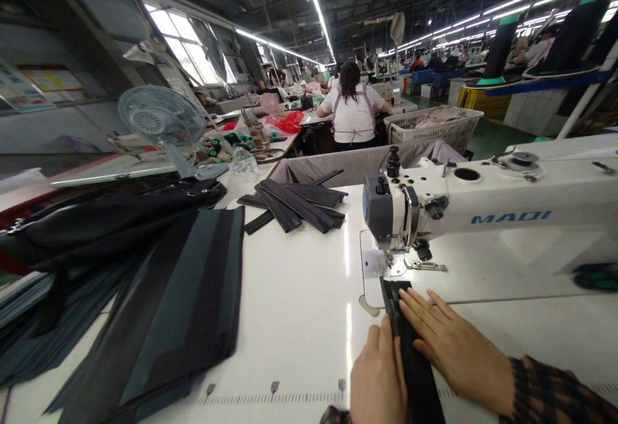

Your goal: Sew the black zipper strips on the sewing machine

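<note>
A black fabric strip [416, 359] runs from the front edge of the table up to just before the needle area of a white sewing machine [487, 218]. My left hand [379, 372] grips the strip's left edge, fingers together and pointing forward. Flat on the strip's right side lies my right hand [451, 343], fingers stretched out and somewhat apart. The strip's far end is close to the presser foot [390, 260], apparently short of it. Beyond, on the left, several finished-looking black strips [299, 202] lie in a crossed pile.
Dark fabric panels [193, 308] and a black bag-like piece [106, 228] cover the table's left side. Behind them stands a fan [161, 118]. A person in a white top [354, 112] sits ahead, beside a white basket [434, 128]. Thread cones [502, 47] stand at upper right.
</note>
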Available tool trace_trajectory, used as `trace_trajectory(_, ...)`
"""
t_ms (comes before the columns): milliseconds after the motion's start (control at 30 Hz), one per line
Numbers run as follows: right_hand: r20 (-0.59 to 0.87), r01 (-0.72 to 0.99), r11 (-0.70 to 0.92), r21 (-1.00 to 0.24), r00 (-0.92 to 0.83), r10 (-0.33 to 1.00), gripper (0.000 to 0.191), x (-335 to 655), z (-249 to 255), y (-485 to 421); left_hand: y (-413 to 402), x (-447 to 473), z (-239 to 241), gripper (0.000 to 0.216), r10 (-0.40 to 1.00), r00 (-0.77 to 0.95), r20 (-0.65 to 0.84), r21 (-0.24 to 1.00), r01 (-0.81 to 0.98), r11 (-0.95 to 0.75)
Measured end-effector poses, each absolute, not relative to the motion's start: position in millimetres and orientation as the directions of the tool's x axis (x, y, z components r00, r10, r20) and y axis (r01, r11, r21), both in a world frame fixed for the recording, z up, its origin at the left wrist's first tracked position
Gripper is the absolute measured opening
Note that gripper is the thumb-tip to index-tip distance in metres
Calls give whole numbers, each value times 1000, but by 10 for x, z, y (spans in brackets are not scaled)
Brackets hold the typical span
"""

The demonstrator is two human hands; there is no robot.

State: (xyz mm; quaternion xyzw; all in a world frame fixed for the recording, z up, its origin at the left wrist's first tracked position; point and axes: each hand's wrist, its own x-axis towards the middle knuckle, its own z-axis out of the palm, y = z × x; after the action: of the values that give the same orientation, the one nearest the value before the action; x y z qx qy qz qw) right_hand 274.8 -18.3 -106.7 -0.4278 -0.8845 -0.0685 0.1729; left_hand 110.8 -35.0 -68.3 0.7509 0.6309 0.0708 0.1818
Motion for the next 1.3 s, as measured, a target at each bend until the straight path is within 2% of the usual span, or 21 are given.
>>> trace_trajectory(100, 376, 781, 620, -69, -555, 741, 53, 2753, -1044, -193, -346, 1314, -664, 55, 958, 162, -238, 136, 982, -133)
trace_trajectory(167, 373, 783, 616, -82, -549, 748, 53, 2756, -1034, -198, -320, 1354, -663, 58, 953, 179, -245, 100, 982, -159)
trace_trajectory(233, 362, 787, 612, -80, -549, 753, 54, 2757, -1033, -199, -286, 1319, -679, 56, 946, 245, -211, 164, 963, -213)
trace_trajectory(333, 355, 790, 609, -72, -550, 756, 55, 2756, -1045, -196, -245, 1232, -727, 52, 933, 348, -97, 324, 897, -300)
trace_trajectory(400, 361, 788, 611, -77, -549, 754, 55, 2755, -1053, -195, -227, 1215, -756, 51, 937, 346, -55, 345, 887, -307)
trace_trajectory(467, 366, 792, 604, -85, -539, 758, 55, 2755, -1059, -197, -207, 1234, -768, 52, 946, 316, -71, 309, 909, -280)
trace_trajectory(533, 368, 800, 593, -94, -525, 767, 54, 2758, -1063, -199, -180, 1260, -763, 52, 942, 326, -77, 327, 901, -285)
trace_trajectory(633, 366, 797, 596, -103, -527, 767, 54, 2765, -1076, -192, -133, 1257, -743, 46, 932, 362, -21, 467, 828, -311)
trace_trajectory(867, 346, 804, 593, -40, -546, 763, 56, 2760, -1121, -163, -96, 1180, -772, 40, 942, 325, 79, 676, 677, -290)
trace_trajectory(933, 337, 807, 591, -17, -552, 763, 56, 2756, -1114, -164, -106, 1197, -814, 42, 943, 325, 66, 627, 722, -293)
trace_trajectory(1067, 329, 812, 583, 13, -554, 765, 54, 2756, -1072, -161, -98, 1232, -854, 48, 963, 270, -16, 343, 906, -249)
trace_trajectory(1133, 327, 813, 582, 17, -554, 766, 54, 2759, -1054, -153, -78, 1228, -830, 48, 965, 262, -2, 350, 904, -245)
trace_trajectory(1233, 317, 795, 607, -5, -574, 755, 55, 2765, -1046, -140, -55, 1232, -769, 45, 939, 343, 25, 476, 822, -313)
trace_trajectory(1300, 323, 791, 611, -32, -571, 755, 56, 2765, -1054, -137, -52, 1264, -739, 47, 930, 365, -49, 438, 844, -309)
